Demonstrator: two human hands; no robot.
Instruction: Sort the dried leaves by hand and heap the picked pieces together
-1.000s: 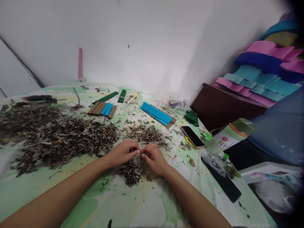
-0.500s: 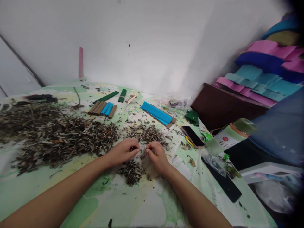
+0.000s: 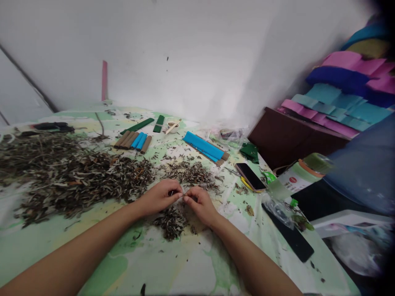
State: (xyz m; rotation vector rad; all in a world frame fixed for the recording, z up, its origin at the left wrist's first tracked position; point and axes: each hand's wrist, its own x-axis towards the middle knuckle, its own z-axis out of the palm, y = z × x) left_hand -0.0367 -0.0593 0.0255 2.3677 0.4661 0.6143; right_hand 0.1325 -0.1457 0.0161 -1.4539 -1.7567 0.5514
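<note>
Here come both forearms from the near edge, the left one (image 3: 86, 250) slanting in on the left of the small leaf pile (image 3: 171, 224) and the right one (image 3: 249, 255) on its right, over a green and white tablecloth (image 3: 173, 267). The pile sits on the cloth, just below the wrists' meeting point, with a dark flat slab (image 3: 291, 240) well off to its right. And just past the pile, the hands! Left hand (image 3: 162, 197): back uppermost, fingers curled, thumb stretched forward to a narrow pinch. Right hand (image 3: 202, 205): bent inward, knuckles arched, thumb and forefinger drawn close, tips right up against the left's. Is anything caught between them? Too small to tell, for either hand. Out to the left of the pile spreads the big leaf heap (image 3: 89, 185), a broad tangle of dry leaves; to the right and beyond, a green-lidded bottle (image 3: 298, 179) leans over, then a phone (image 3: 250, 176) beside yellow-handled scissors (image 3: 246, 183). Straight beyond the pile, past the hands, lies a looser leaf scatter (image 3: 191, 172). Farther back, right of the pile, a blue sheet (image 3: 203, 146) on brown material; farther back to its left, a row of brown and blue rolls (image 3: 138, 141). Deeper again, almost in line with the pile, a small cup (image 3: 175, 130) with a stick (image 3: 170, 128) across it, and farthest out, a pale wall (image 3: 197, 61).
</note>
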